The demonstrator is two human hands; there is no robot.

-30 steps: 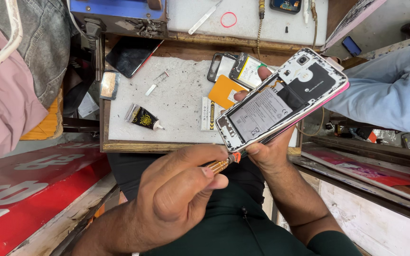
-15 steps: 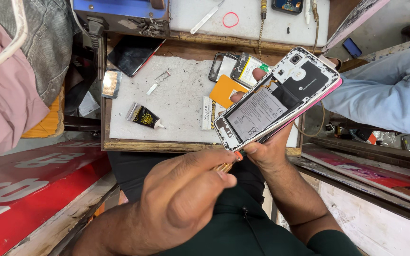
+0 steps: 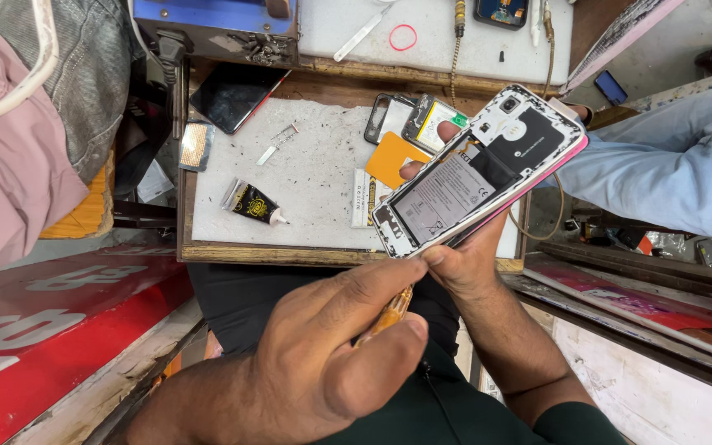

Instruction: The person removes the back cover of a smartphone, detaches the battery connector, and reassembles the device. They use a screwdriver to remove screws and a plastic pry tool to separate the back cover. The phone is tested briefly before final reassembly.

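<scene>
My right hand (image 3: 475, 272) holds an opened smartphone (image 3: 480, 169) with its back cover off, tilted over the work mat, so the grey battery and black inner plate show; the frame edge is pink. My fingertips wrap behind the phone and the thumb presses its lower corner. My left hand (image 3: 323, 354) is closed around a thin orange-handled tool (image 3: 389, 317), whose tip points up toward the phone's bottom corner; the tip itself is hidden by my fingers.
A grey work mat (image 3: 315, 189) on a wooden tray carries a black glue tube (image 3: 253, 203), an orange card (image 3: 389, 156), a phone frame (image 3: 389, 119) and small metal parts. A dark phone screen (image 3: 236, 95) lies at the back left. Another person's blue-jeaned leg (image 3: 669, 173) is at the right.
The phone has shifted slightly lower and left in my right hand. My left hand with the tool has moved closer to its bottom corner.
</scene>
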